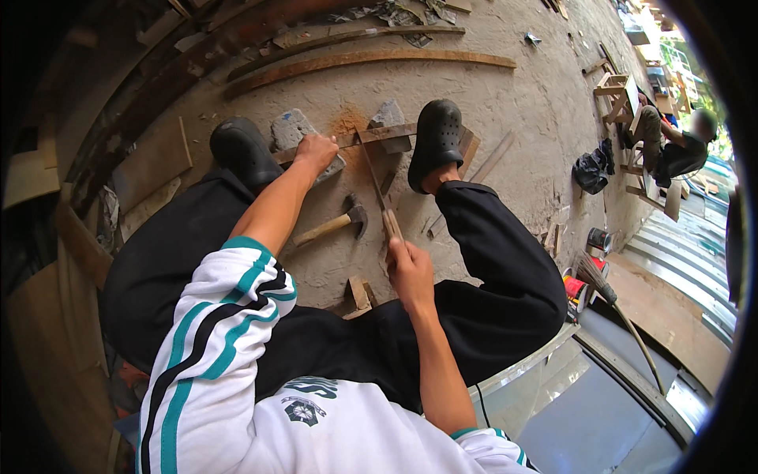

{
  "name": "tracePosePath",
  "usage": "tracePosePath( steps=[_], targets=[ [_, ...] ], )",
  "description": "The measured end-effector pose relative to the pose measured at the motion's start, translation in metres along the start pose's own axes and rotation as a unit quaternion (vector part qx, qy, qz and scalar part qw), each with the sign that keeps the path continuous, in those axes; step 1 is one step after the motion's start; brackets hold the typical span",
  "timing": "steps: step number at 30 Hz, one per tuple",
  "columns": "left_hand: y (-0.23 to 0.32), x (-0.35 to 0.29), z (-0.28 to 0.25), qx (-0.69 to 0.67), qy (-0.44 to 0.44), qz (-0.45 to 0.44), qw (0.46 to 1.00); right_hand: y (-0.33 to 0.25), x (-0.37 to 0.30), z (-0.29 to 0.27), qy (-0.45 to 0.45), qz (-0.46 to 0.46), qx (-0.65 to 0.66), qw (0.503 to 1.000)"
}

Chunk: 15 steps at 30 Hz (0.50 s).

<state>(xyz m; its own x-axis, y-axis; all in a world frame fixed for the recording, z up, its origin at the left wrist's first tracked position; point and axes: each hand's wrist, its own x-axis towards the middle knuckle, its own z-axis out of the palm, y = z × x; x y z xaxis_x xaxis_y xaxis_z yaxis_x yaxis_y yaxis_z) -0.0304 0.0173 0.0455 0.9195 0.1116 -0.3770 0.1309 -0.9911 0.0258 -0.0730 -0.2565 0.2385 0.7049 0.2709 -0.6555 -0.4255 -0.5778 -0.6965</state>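
My left hand [317, 153] is closed around a narrow wooden strip [399, 133], pressing it over a grey concrete block [292, 126]. The strip's right part rests by a second grey block [387, 113], between my two black clogs. In my right hand [411, 273] is the wooden handle of a handsaw [369, 170]. Its thin blade slants up and away from me, with its far end at the strip, just right of my left hand. Orange sawdust [347, 120] lies beyond that spot. A claw hammer [328, 226] with a wooden handle lies on the ground between my legs.
Long wooden battens [371, 58] lie across the far ground. Boards [154, 162] lean at the left. Small wood offcuts [361, 294] lie near my lap. To the right are paint tins [576, 291], a broom [624, 316], a black bag [593, 167] and a seated person [683, 150].
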Motion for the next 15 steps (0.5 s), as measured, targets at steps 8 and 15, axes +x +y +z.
tracePosePath(
  steps=[8,15],
  targets=[
    [0.007,0.0,-0.004,-0.016,-0.005,-0.01,1.0,0.012,0.071,0.028,0.013,-0.061,-0.022,0.998],
    [0.001,-0.006,-0.005,-0.005,0.004,-0.004,1.0,-0.006,0.013,0.012,-0.001,-0.02,0.022,1.0]
  ],
)
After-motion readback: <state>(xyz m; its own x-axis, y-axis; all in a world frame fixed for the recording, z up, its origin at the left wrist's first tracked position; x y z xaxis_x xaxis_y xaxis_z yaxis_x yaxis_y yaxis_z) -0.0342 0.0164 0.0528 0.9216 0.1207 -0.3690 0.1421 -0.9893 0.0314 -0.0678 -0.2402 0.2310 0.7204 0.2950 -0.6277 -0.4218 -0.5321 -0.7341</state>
